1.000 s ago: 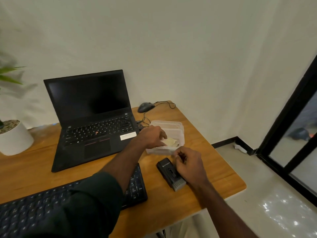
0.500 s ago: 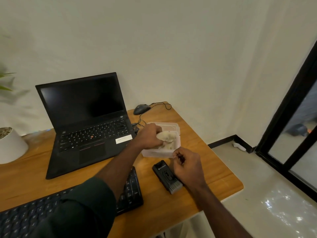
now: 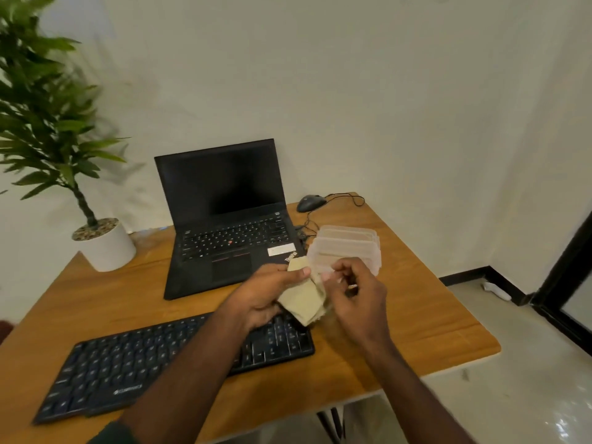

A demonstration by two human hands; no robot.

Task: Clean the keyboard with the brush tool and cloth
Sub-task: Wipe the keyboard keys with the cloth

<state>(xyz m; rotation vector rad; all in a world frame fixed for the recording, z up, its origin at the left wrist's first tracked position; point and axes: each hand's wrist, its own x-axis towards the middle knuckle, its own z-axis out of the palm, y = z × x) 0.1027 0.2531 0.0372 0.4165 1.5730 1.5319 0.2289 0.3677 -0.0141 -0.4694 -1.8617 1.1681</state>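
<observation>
The keyboard (image 3: pixel 179 357) lies nearest on the desk (image 3: pixel 416 315). Above its right end, the left hand (image 3: pixel 266 294) grips a beige cloth (image 3: pixel 304 298); the right hand (image 3: pixel 355 293) pinches its edge. Behind: clear tub (image 3: pixel 349 245), laptop (image 3: pixel 227 219).

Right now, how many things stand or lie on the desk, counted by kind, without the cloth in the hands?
Laptop: 1
Keyboard: 1
Mouse: 1
Plastic container: 1
Potted plant: 1
Total: 5
</observation>
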